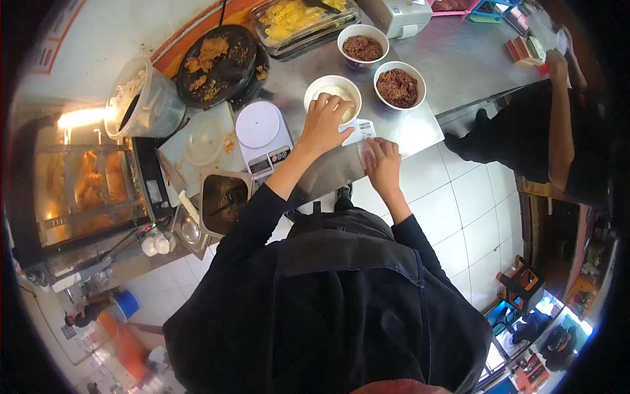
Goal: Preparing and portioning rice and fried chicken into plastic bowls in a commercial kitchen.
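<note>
My left hand (pixel 325 120) arches over the near rim of a white paper bowl (pixel 311 89) that holds what looks like white rice (pixel 337 92). Its fingers are apart, with the tips over the bowl and the thumb out to the right. Whether it touches the rice is hidden. A printed paper slip (pixel 364 129) lies beside the bowl, near that thumb. At the steel table's front edge, my right hand (pixel 385 165) pinches a small translucent packet (pixel 366 153). Two more paper bowls, one behind (pixel 363 47) and one to the right (pixel 399 87), contain dark reddish-brown grain.
Left of the bowls are a white kitchen scale (pixel 258 125), a black stone mortar (pixel 219 79) with fried pieces, a plastic tub (pixel 157 111) and a steel container (pixel 226 197). Yellow food fills a clear tray (pixel 300 22) behind. Another person (pixel 536 133) stands at right.
</note>
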### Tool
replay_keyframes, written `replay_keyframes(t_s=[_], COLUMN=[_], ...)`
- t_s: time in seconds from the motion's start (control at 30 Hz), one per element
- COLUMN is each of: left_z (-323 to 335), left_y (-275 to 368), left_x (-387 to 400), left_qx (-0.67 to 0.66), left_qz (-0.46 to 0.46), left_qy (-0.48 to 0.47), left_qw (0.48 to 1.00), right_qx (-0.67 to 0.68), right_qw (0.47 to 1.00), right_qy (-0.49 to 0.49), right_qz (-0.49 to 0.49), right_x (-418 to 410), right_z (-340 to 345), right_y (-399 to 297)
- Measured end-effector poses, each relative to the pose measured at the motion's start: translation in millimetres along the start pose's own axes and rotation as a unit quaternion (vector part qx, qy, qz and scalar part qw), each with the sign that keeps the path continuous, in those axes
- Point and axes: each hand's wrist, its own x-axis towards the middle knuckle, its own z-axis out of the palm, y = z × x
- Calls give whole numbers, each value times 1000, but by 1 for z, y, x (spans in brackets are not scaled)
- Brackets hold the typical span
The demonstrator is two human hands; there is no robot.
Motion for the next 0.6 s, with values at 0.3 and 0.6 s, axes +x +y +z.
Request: replay_keyframes(t_s=[0.3, 0.6], left_z=[-2, -144], left_y=[35, 14], left_x=[-78, -210], left_qx=[-76, 172], left_qz=[45, -262], left_qy=[93, 314], left_qw=[992, 897], right_qx=[50, 10], right_qw=[995, 979], right_qy=[86, -65], right_qz=[-17, 192], right_x=[47, 40], right_z=[-23, -48], right_y=[16, 8])
